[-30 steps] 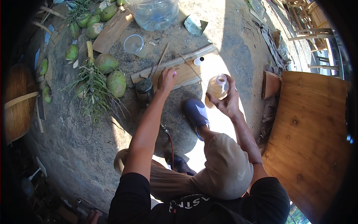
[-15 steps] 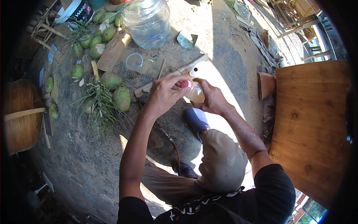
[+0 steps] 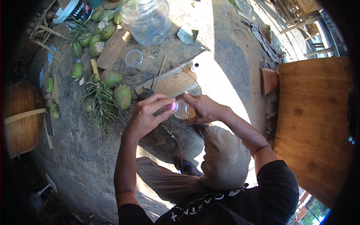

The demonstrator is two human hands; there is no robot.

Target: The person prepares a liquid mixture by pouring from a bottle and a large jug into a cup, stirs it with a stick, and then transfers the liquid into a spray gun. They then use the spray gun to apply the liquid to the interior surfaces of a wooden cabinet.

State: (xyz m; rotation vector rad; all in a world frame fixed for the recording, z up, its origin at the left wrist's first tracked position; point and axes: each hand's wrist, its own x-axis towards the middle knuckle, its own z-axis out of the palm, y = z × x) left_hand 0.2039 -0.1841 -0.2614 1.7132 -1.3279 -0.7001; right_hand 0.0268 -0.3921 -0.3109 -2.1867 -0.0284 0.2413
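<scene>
- As I look down from the head camera, the left hand [image 3: 149, 114] pinches a pink cap [image 3: 172, 106] at the neck of a clear bottle [image 3: 185, 111].
- I see the right hand [image 3: 204, 108] curled around that bottle, tilting it neck-leftward, nearer me than the wooden board [image 3: 170, 84]; its contents look pale yellow.
- Beyond, I make out a large clear jug [image 3: 147, 24] and a clear cup [image 3: 139, 63], their contents beyond my telling.

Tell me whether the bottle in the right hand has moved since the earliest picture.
Yes: judged against the small white container, the bottle has shifted leftward and lower in the view.
</scene>
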